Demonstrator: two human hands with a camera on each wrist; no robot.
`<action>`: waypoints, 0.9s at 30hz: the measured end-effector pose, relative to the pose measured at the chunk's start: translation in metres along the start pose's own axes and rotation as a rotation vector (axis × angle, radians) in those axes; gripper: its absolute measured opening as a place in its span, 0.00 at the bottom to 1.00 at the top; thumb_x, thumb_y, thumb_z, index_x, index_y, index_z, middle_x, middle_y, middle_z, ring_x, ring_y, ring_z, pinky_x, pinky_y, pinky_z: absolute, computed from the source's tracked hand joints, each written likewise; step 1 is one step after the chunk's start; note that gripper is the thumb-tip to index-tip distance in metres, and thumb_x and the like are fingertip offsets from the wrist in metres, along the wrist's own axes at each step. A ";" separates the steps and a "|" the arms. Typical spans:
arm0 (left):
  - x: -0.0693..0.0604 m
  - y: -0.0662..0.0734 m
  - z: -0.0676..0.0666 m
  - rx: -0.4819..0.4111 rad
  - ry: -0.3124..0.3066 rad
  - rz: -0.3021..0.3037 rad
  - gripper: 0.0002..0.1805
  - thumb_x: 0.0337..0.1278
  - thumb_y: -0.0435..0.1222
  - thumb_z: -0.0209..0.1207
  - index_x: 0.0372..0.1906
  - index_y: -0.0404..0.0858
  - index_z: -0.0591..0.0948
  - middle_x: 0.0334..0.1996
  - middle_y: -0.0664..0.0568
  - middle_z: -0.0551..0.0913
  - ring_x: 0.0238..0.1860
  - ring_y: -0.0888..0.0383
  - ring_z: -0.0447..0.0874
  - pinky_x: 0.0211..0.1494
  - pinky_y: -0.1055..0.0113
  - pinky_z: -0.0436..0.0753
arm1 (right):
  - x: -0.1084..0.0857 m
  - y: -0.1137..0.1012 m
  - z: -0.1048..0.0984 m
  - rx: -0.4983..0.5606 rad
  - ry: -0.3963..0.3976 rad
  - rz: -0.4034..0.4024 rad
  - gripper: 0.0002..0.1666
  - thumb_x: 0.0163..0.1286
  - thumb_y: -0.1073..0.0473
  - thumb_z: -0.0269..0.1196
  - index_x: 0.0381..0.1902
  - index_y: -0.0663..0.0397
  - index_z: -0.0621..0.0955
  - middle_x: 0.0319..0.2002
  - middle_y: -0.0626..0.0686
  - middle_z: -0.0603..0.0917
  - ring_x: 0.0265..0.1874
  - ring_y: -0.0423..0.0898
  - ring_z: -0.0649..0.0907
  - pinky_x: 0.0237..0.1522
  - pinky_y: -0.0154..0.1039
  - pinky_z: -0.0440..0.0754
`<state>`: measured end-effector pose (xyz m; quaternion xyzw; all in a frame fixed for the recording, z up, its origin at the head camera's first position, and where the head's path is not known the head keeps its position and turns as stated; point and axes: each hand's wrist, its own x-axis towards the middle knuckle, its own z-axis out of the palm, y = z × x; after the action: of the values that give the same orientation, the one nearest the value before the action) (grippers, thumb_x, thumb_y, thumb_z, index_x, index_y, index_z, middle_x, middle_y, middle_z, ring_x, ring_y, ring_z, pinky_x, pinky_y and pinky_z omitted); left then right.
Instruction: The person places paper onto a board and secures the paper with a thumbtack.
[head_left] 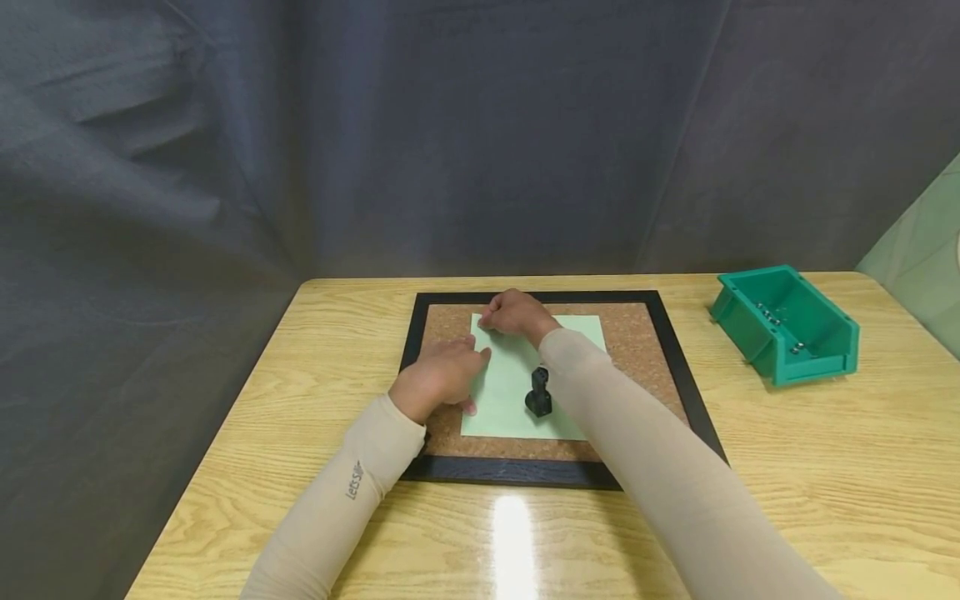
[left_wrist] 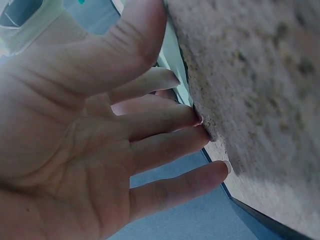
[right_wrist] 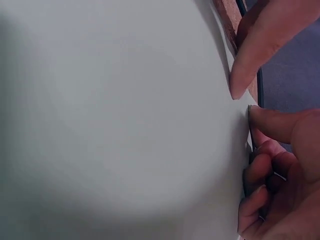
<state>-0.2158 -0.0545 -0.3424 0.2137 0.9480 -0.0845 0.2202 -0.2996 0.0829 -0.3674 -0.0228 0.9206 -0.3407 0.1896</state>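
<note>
A pale green sheet of paper [head_left: 506, 392] lies on a cork board [head_left: 637, 342] with a black frame. At the sheet's upper left corner, my right hand [head_left: 517, 315] brings thumb and forefinger together in a pinch, other fingers curled. What sits between those fingertips is hidden. My left hand [head_left: 442, 373] rests at the sheet's left edge, fingers spread and mostly straight. In the left wrist view the left hand [left_wrist: 100, 135] touches the cork with its fingertips. One left finger presses the paper [right_wrist: 125, 110] just beside the right thumb in the right wrist view.
A green plastic bin [head_left: 813, 367] with several small shiny pieces stands on the wooden table [head_left: 315, 358], right of the board. Dark cloth [head_left: 487, 142] hangs behind the table. A small black device [head_left: 538, 396] sits at the right wrist, above the paper.
</note>
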 end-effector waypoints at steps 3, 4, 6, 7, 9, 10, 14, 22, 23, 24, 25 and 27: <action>0.000 0.000 0.000 0.000 -0.005 -0.001 0.54 0.47 0.51 0.71 0.79 0.48 0.57 0.80 0.46 0.53 0.80 0.50 0.51 0.78 0.48 0.62 | 0.000 0.000 0.000 -0.016 0.007 0.004 0.11 0.71 0.47 0.63 0.41 0.47 0.83 0.38 0.47 0.80 0.37 0.46 0.75 0.41 0.39 0.72; 0.000 0.000 0.000 0.000 -0.006 -0.001 0.54 0.47 0.52 0.71 0.79 0.48 0.57 0.80 0.46 0.52 0.81 0.50 0.51 0.78 0.49 0.62 | 0.000 -0.001 0.000 -0.020 0.009 0.005 0.11 0.71 0.47 0.63 0.41 0.47 0.83 0.38 0.47 0.80 0.37 0.45 0.75 0.40 0.39 0.72; 0.001 0.000 -0.001 0.003 -0.009 -0.002 0.54 0.48 0.52 0.71 0.79 0.48 0.57 0.80 0.46 0.52 0.81 0.51 0.51 0.78 0.49 0.62 | 0.000 -0.001 0.000 -0.028 0.012 0.005 0.11 0.70 0.47 0.63 0.40 0.47 0.83 0.37 0.47 0.79 0.36 0.45 0.75 0.39 0.39 0.72; 0.001 0.000 -0.001 0.005 -0.009 -0.001 0.54 0.48 0.52 0.71 0.79 0.48 0.57 0.80 0.46 0.52 0.81 0.51 0.51 0.78 0.49 0.62 | 0.000 -0.001 0.001 -0.032 0.014 0.006 0.11 0.70 0.47 0.63 0.39 0.47 0.83 0.37 0.47 0.79 0.35 0.45 0.75 0.39 0.39 0.72; 0.000 0.001 -0.001 0.007 -0.012 -0.001 0.54 0.48 0.52 0.71 0.79 0.48 0.57 0.80 0.46 0.52 0.81 0.51 0.51 0.78 0.49 0.62 | 0.000 -0.001 0.001 -0.038 0.016 0.009 0.12 0.70 0.46 0.64 0.38 0.47 0.83 0.36 0.47 0.79 0.34 0.45 0.75 0.37 0.39 0.72; 0.000 0.001 -0.001 0.008 -0.014 -0.001 0.54 0.48 0.52 0.71 0.79 0.48 0.57 0.80 0.46 0.52 0.81 0.51 0.50 0.78 0.50 0.62 | 0.000 -0.001 0.001 -0.041 0.016 0.009 0.12 0.70 0.46 0.64 0.37 0.47 0.82 0.35 0.47 0.79 0.34 0.45 0.75 0.37 0.39 0.72; 0.000 0.000 -0.001 0.007 -0.024 -0.003 0.54 0.49 0.52 0.70 0.79 0.48 0.57 0.80 0.46 0.52 0.81 0.50 0.50 0.79 0.50 0.61 | 0.000 -0.001 0.001 -0.045 0.014 0.005 0.13 0.69 0.45 0.64 0.36 0.47 0.82 0.35 0.46 0.79 0.33 0.45 0.75 0.37 0.39 0.72; 0.000 0.000 -0.001 0.008 -0.025 0.004 0.53 0.50 0.51 0.71 0.79 0.48 0.57 0.80 0.45 0.51 0.81 0.50 0.50 0.79 0.49 0.60 | 0.000 0.000 0.001 -0.054 0.017 -0.002 0.14 0.69 0.43 0.64 0.35 0.47 0.81 0.35 0.47 0.79 0.33 0.46 0.75 0.37 0.39 0.72; 0.000 0.001 -0.001 0.009 -0.024 0.008 0.53 0.50 0.51 0.71 0.79 0.48 0.57 0.80 0.45 0.52 0.81 0.50 0.50 0.79 0.49 0.60 | 0.000 0.000 0.001 -0.058 0.018 0.001 0.14 0.68 0.43 0.64 0.35 0.46 0.81 0.35 0.46 0.79 0.33 0.45 0.75 0.37 0.39 0.72; 0.000 0.001 -0.001 0.011 -0.023 0.010 0.52 0.50 0.51 0.71 0.79 0.48 0.57 0.80 0.45 0.52 0.81 0.50 0.50 0.79 0.50 0.60 | 0.000 0.000 0.001 -0.060 0.019 0.004 0.14 0.68 0.43 0.64 0.35 0.46 0.81 0.34 0.46 0.79 0.33 0.45 0.75 0.37 0.39 0.72; 0.000 0.001 -0.001 0.012 -0.023 0.013 0.52 0.50 0.51 0.71 0.79 0.48 0.58 0.80 0.44 0.52 0.81 0.50 0.50 0.79 0.50 0.60 | 0.000 0.000 0.001 -0.062 0.021 0.006 0.14 0.68 0.43 0.64 0.35 0.46 0.81 0.34 0.46 0.79 0.33 0.45 0.75 0.37 0.39 0.72; 0.000 0.001 -0.001 0.016 -0.024 0.015 0.52 0.51 0.51 0.71 0.79 0.48 0.58 0.80 0.44 0.53 0.81 0.51 0.50 0.79 0.50 0.60 | 0.000 0.000 0.000 -0.066 0.020 0.003 0.14 0.69 0.43 0.64 0.35 0.46 0.81 0.34 0.46 0.79 0.33 0.45 0.75 0.37 0.39 0.72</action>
<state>-0.2159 -0.0532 -0.3413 0.2216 0.9429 -0.0931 0.2307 -0.2993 0.0824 -0.3675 -0.0240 0.9332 -0.3101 0.1799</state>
